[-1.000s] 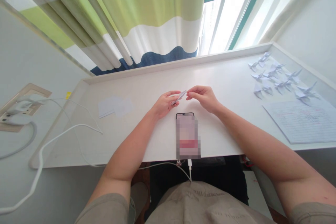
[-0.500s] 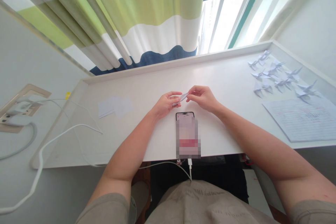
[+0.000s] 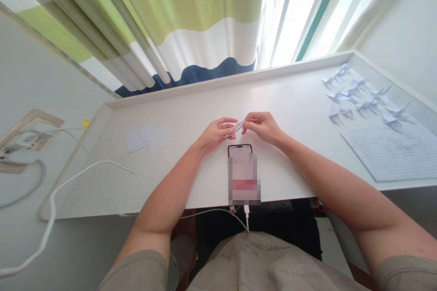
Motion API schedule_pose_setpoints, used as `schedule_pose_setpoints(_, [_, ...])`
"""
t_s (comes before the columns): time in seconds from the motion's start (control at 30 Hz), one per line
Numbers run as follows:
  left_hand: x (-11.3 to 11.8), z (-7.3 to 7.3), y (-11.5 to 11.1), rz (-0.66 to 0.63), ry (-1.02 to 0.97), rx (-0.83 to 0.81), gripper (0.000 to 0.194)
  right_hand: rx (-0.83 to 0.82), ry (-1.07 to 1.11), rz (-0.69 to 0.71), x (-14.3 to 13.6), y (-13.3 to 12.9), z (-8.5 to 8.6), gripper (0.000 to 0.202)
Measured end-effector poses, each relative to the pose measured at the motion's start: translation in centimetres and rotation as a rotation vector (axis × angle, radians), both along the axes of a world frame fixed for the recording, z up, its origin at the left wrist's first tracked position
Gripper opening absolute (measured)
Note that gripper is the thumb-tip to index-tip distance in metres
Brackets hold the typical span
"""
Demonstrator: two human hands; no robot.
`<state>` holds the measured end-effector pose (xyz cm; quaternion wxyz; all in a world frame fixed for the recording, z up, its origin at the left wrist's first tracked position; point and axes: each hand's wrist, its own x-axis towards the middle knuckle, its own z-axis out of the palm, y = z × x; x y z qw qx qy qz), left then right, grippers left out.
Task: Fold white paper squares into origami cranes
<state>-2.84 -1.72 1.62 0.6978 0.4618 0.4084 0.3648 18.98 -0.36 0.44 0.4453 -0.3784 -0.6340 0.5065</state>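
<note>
A small piece of folded white paper (image 3: 239, 126) is held above the white desk, slanting between my two hands. My left hand (image 3: 217, 134) is closed on its lower end, with the fingers reaching along it. At its upper right end, my right hand (image 3: 261, 126) pinches it between thumb and fingers. The paper's exact folds are partly covered by my fingers. Just below my hands lies a phone (image 3: 240, 149) with a blurred screen. Several folded paper cranes (image 3: 368, 105) stand at the right end of the desk.
White paper sheets (image 3: 137, 139) lie on the left of the desk (image 3: 164, 109). A lined, written page (image 3: 392, 157) rests at the right. A charging cable (image 3: 247, 216) runs from the phone over the front edge; more white cables (image 3: 53, 204) hang from a wall socket (image 3: 29, 138).
My hands and the folded paper keep nearly the same pose. The whole view has shifted very slightly.
</note>
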Motion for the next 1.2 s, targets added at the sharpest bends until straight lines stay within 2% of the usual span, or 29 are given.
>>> schedule_pose_setpoints(0.17, [-0.06,0.06,-0.01,0.007,0.007,-0.012,0.037,0.002,0.004,0.001,0.04,0.09,-0.05,0.013])
schedule_pose_setpoints(0.4, [-0.06,0.07,-0.03,-0.016,0.028,-0.022,0.034,0.101,-0.114,-0.008,0.41,-0.04,0.22,0.012])
schedule_pose_setpoints(0.53, [-0.01,-0.06,0.01,-0.038,0.027,-0.028,0.038,0.077,-0.175,-0.028,0.45,-0.09,0.34,0.013])
schedule_pose_setpoints(0.73, [-0.03,-0.07,0.05,-0.005,0.014,-0.015,0.041,-0.010,-0.047,0.024,0.12,-0.04,0.19,0.012])
schedule_pose_setpoints(0.97, [0.02,-0.44,0.18,0.052,-0.002,0.019,0.039,-0.022,-0.006,0.048,0.37,0.19,0.04,0.015])
schedule_pose_setpoints(1.2, [0.30,-0.83,0.18,0.103,0.050,0.129,0.040,0.037,-0.135,-0.009,0.29,-0.02,-0.16,0.036])
